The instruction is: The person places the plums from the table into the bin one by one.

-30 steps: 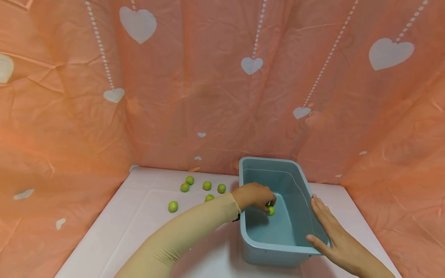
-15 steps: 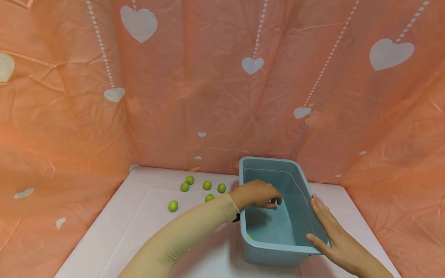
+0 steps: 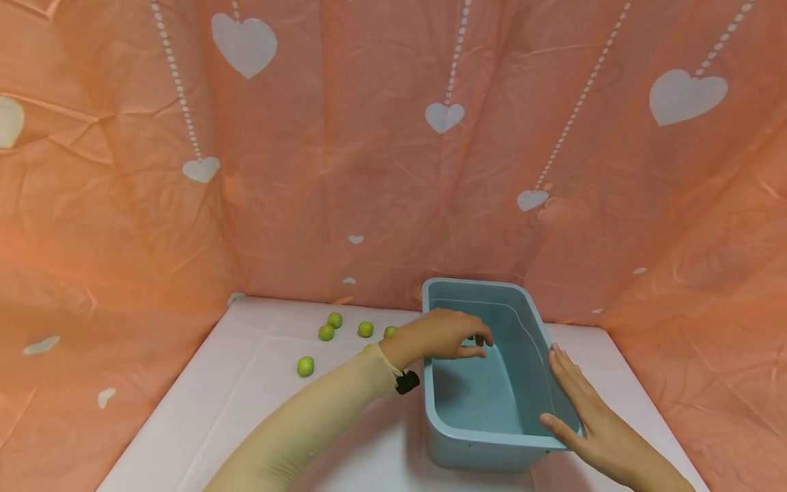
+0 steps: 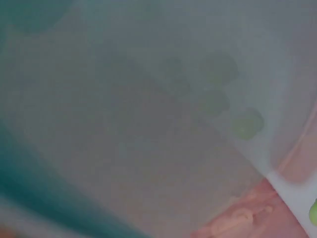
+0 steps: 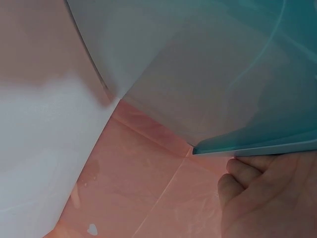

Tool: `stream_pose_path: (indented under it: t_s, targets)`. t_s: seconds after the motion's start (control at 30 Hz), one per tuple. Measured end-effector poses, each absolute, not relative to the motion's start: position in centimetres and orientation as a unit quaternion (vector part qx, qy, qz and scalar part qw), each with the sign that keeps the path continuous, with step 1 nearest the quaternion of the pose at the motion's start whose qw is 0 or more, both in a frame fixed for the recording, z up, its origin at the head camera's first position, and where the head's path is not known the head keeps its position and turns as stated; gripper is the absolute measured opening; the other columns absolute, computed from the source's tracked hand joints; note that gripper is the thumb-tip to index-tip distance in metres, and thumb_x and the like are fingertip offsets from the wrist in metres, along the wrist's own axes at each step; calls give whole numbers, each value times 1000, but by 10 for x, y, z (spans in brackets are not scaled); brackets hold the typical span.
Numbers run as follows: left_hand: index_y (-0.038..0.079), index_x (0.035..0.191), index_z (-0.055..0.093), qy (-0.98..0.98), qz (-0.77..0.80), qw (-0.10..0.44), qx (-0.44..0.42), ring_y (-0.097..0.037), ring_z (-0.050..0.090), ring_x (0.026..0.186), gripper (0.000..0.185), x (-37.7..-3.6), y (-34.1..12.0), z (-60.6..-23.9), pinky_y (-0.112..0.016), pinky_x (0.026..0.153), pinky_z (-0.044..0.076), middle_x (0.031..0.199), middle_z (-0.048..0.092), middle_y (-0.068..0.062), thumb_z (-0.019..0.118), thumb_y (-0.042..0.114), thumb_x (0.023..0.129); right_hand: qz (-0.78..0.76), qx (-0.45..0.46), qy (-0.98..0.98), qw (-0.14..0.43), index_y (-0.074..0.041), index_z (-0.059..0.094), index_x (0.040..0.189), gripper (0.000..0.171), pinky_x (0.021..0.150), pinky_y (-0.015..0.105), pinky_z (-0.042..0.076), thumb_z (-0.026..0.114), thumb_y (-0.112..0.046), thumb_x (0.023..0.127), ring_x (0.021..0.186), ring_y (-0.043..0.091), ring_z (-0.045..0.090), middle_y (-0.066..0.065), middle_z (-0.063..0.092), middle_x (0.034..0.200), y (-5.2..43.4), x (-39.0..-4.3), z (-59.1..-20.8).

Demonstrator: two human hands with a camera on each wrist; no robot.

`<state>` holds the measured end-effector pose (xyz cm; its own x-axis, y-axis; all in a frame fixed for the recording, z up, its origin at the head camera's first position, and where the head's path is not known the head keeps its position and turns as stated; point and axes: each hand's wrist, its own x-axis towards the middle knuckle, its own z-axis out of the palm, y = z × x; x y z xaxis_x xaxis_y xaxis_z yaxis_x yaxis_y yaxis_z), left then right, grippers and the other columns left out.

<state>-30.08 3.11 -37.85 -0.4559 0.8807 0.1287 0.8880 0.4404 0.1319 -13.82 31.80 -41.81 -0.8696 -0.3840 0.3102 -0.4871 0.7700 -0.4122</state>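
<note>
The left hand (image 3: pixel 451 336) hovers over the tub (image 3: pixel 486 437), at its left rim, grip loosely curled and empty. The right hand (image 3: pixel 584 410) lies flat against the tub's right rim, fingers straight. Green balls (image 3: pixel 326 333) lie on the worktop (image 3: pixel 258 383) left of the tub.

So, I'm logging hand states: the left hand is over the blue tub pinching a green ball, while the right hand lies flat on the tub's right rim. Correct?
Not quite. In the head view the left hand is over the blue tub but holds nothing; its fingers are empty. The green balls in sight lie on the table. The right hand does lie flat on the tub's right rim.
</note>
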Motion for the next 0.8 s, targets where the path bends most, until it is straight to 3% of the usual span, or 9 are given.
stream_pose_path:
  t_s: [0.17,0.53,0.8]
  targets:
    - [25,131,75,-843,-134,44,-518,-2,67,115,31,-300,9,-366,-19,99,51,124,72,12,72,40,105,241,243,-932,121,-12,12,174,100,113,1,0,78,-23,99,158,-8,-8,5,6,181,318,-139,-419]
    - [22,135,73,-868,-194,39,-456,-10,69,110,31,-303,-50,-358,-31,94,57,133,71,6,72,34,106,243,240,-933,114,-13,11,174,100,111,0,1,77,-25,100,157,-9,-9,4,5,181,318,-141,-418]
    - [19,138,71,-885,-227,32,-405,-15,66,125,36,-307,-94,-371,-38,106,55,134,70,5,71,36,106,241,238,-933,119,-14,11,174,101,113,1,0,78,-25,99,158,-6,-6,10,9,180,319,-139,-419]
